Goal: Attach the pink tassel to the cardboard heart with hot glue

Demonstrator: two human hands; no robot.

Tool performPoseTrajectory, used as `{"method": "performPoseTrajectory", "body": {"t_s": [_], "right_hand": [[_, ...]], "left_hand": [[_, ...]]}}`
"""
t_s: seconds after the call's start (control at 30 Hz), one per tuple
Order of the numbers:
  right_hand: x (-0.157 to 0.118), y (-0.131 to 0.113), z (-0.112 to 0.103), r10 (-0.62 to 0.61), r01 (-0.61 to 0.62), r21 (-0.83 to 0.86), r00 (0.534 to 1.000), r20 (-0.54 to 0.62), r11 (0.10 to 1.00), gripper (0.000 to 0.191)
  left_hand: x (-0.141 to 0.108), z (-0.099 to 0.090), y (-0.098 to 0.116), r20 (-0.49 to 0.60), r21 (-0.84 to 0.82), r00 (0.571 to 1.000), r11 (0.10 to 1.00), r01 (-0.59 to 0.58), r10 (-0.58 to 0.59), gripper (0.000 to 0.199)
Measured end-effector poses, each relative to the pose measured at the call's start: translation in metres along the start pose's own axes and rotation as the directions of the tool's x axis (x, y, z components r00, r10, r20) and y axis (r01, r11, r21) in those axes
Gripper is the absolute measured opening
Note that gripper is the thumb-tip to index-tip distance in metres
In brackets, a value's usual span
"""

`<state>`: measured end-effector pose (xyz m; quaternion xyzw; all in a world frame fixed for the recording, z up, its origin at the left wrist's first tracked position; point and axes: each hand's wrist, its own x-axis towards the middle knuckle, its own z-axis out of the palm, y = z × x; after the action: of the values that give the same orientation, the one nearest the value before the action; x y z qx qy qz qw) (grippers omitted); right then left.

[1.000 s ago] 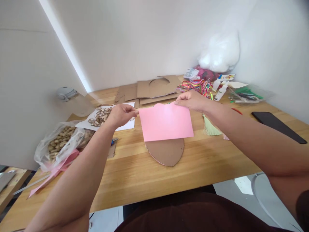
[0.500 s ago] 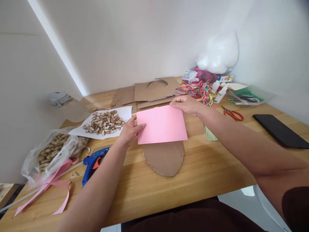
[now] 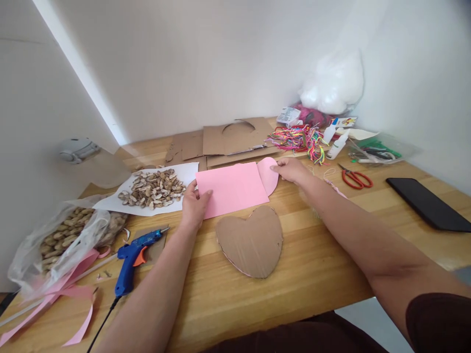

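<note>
My left hand [image 3: 196,205] grips the left edge of a pink paper sheet [image 3: 232,190], thumb on top. My right hand [image 3: 292,170] pinches a rounded pink paper piece [image 3: 269,174] that sticks out from behind the sheet's right side; the rest of that piece is hidden by the sheet. Just below the paper, a cardboard heart [image 3: 252,241] lies flat on the wooden table, its point toward me, with neither hand touching it.
Left are a blue glue gun [image 3: 129,261], a bag of peanuts [image 3: 66,230], peanut shells on white paper [image 3: 156,189] and pink strips [image 3: 79,274]. Cardboard [image 3: 239,139] lies behind. Right are colourful strings [image 3: 300,138], glue bottles [image 3: 336,144], red-handled scissors [image 3: 355,177] and a black phone [image 3: 429,202].
The pink sheet has shifted left and away from the cardboard heart, which now shows whole. A rounded pink piece has come out at the sheet's right, in my right hand.
</note>
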<state>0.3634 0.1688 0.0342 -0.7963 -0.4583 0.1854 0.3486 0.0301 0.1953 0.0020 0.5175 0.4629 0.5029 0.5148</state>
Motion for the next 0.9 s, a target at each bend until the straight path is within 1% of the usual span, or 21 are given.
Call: {"method": "performPoseTrajectory", "body": {"t_s": [0.1, 0.17, 0.23, 0.27, 0.3, 0.33, 0.37, 0.43, 0.47, 0.57, 0.67, 0.77, 0.9], "right_hand": [[0.009, 0.001, -0.01, -0.013, 0.033, 0.116, 0.985, -0.17, 0.993, 0.015], [0.017, 0.001, -0.021, -0.005, 0.069, 0.201, 0.953, -0.302, 0.977, 0.016], [0.023, 0.0, -0.032, 0.029, 0.135, 0.359, 0.91, -0.414, 0.924, 0.018], [0.025, -0.001, -0.037, 0.052, 0.175, 0.446, 0.891, -0.451, 0.878, 0.019], [0.026, -0.003, -0.04, 0.071, 0.214, 0.535, 0.884, -0.463, 0.817, 0.021], [0.025, -0.006, -0.041, 0.079, 0.245, 0.613, 0.889, -0.451, 0.751, 0.024], [0.022, -0.009, -0.041, 0.071, 0.258, 0.67, 0.904, -0.422, 0.696, 0.027], [0.012, -0.018, -0.032, 0.026, 0.243, 0.733, 0.942, -0.335, 0.636, 0.033], [0.004, -0.023, -0.025, 0.008, 0.223, 0.745, 0.956, -0.292, 0.628, 0.035], [-0.02, -0.036, 0.004, -0.023, 0.128, 0.741, 0.988, -0.15, 0.659, 0.036], [-0.037, -0.043, 0.029, -0.013, 0.065, 0.727, 0.997, -0.077, 0.683, 0.032], [-0.042, -0.043, 0.042, 0.013, 0.04, 0.714, 0.998, -0.069, 0.699, 0.032], [-0.041, -0.04, 0.047, 0.023, 0.069, 0.701, 0.992, -0.121, 0.709, 0.034]], "left_hand": [[0.0, -0.001, -0.001, -0.01, 0.015, 1.0, 1.0, -0.005, 0.005, 0.072], [0.0, -0.002, -0.002, -0.002, 0.018, 1.0, 1.0, 0.001, -0.001, 0.071], [0.001, -0.002, -0.002, 0.013, 0.004, 1.0, 1.0, 0.011, -0.012, 0.07], [0.001, -0.002, -0.002, 0.021, -0.008, 1.0, 1.0, 0.016, -0.016, 0.07], [0.001, -0.002, -0.001, 0.028, -0.023, 0.999, 1.0, 0.021, -0.02, 0.07], [0.001, -0.002, -0.001, 0.034, -0.039, 0.999, 0.999, 0.026, -0.025, 0.07], [0.001, -0.001, -0.001, 0.038, -0.054, 0.999, 0.998, 0.032, -0.03, 0.07], [0.001, -0.001, 0.0, 0.049, -0.086, 0.998, 0.995, 0.041, -0.037, 0.069], [0.001, 0.0, 0.0, 0.054, -0.103, 0.998, 0.994, 0.046, -0.041, 0.068], [-0.001, 0.001, 0.002, 0.067, -0.153, 0.996, 0.986, 0.061, -0.052, 0.067], [-0.002, 0.002, 0.003, 0.083, -0.2, 0.994, 0.977, 0.08, -0.065, 0.067], [-0.002, 0.004, 0.003, 0.091, -0.249, 0.993, 0.964, 0.093, -0.072, 0.064], [-0.002, 0.007, 0.001, 0.089, -0.301, 0.993, 0.948, 0.099, -0.075, 0.063]]}}
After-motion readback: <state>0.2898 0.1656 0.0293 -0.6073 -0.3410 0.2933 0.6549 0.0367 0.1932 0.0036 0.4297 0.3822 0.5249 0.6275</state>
